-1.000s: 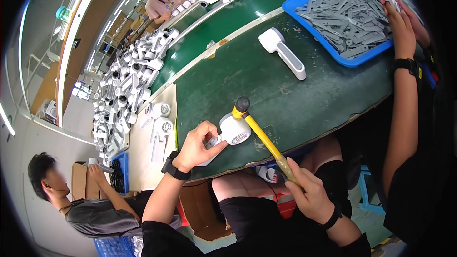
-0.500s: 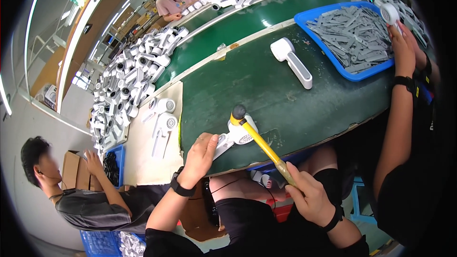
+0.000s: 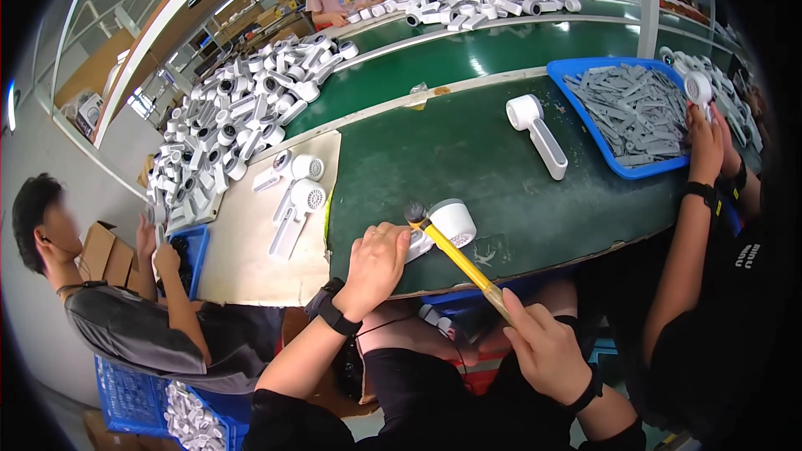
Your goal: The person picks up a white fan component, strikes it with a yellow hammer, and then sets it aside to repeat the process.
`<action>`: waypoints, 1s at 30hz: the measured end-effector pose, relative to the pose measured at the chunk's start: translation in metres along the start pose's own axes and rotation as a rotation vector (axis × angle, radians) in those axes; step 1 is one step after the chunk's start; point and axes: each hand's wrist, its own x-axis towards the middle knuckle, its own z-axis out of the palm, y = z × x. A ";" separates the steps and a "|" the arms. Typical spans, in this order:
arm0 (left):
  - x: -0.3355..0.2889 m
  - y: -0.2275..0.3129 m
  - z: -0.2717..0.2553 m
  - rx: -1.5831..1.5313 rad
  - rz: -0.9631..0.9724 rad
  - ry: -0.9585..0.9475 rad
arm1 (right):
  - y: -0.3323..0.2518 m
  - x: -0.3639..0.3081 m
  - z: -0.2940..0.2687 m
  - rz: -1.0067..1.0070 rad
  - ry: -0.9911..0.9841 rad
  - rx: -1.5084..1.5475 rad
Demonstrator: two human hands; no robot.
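My left hand (image 3: 376, 267) is closed around the handle of a white handheld device (image 3: 454, 222) with a round head, lying on the green worktop near its front edge. My fingers hide most of that handle. In my right hand (image 3: 547, 357) is a hammer (image 3: 464, 260) with a yellow shaft, gripped by its lower end. Its black head is over the device, beside the round head; whether it touches cannot be told. Farther off to the right, a similar white device (image 3: 547, 149) with a grey strip along its handle rests on the worktop.
At right, a blue tray (image 3: 584, 124) holds many grey strips (image 3: 639, 117); beside it a co-worker's hands (image 3: 708, 140) hold a white device. Several white devices (image 3: 307, 195) lie on a beige board (image 3: 238, 271) at left, near a large pile (image 3: 242, 113). Two other people sit left and across.
The held device has rolled, so its perforated face no longer shows and its side faces up. The hammer head has come down toward the handle side. The whole view has shifted slightly.
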 end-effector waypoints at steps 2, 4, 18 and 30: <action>-0.001 0.003 -0.001 0.006 -0.003 0.004 | -0.008 0.000 -0.006 -0.037 0.105 0.051; 0.000 0.006 -0.003 0.012 -0.016 0.016 | -0.007 -0.001 -0.002 -0.027 0.059 -0.002; -0.009 0.001 0.000 -0.007 -0.008 0.087 | -0.017 0.006 -0.003 0.023 0.006 -0.040; -0.033 -0.015 -0.006 -0.456 -0.150 0.137 | -0.026 0.000 0.001 -0.081 0.095 -0.004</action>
